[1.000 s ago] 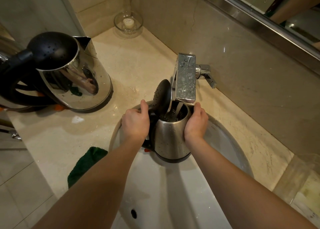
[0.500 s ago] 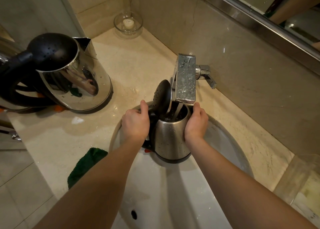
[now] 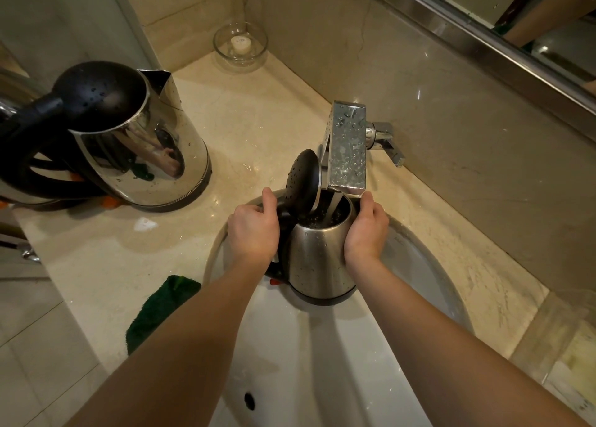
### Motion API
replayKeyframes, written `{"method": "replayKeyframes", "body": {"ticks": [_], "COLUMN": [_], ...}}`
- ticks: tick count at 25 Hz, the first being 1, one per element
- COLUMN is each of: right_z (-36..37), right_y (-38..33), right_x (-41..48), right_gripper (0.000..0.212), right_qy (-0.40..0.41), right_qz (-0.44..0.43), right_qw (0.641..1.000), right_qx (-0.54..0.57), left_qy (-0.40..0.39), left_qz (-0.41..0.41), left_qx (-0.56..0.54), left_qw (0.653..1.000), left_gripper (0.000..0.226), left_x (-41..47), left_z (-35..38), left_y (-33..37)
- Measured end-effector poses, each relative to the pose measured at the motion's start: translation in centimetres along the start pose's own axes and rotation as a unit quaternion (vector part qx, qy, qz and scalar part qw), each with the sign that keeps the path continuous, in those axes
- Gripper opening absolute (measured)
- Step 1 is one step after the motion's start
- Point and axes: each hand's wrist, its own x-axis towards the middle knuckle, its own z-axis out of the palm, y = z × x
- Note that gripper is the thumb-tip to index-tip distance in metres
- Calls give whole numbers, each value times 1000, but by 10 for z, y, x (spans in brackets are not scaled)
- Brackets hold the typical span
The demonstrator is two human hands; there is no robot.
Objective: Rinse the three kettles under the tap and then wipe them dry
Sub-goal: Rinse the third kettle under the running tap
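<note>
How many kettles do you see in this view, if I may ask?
2 for sure: one kettle held under the tap, a bigger kettle on the counter at left. Chrome behind it at the frame edge may be a third, mostly hidden.

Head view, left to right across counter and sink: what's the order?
large kettle → left hand → small kettle → right hand
</note>
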Motion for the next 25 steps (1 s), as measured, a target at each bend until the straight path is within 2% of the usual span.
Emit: {"method": "replayKeyframes", "body": {"ticks": [25], "right_z": [-2], "right_y": [-2], "right_x": [-1], "right_gripper": [36], "right_qy": [-5], "right_qz": [-5], "right_qw": [1000], "right_qx": [0], "left_qy": [2], "left_qz": [-9], "left_qx": [6], "left_qw": [1000], "left_gripper": [60], "left_x": [0], "left_z": [1], "left_y": [0]}}
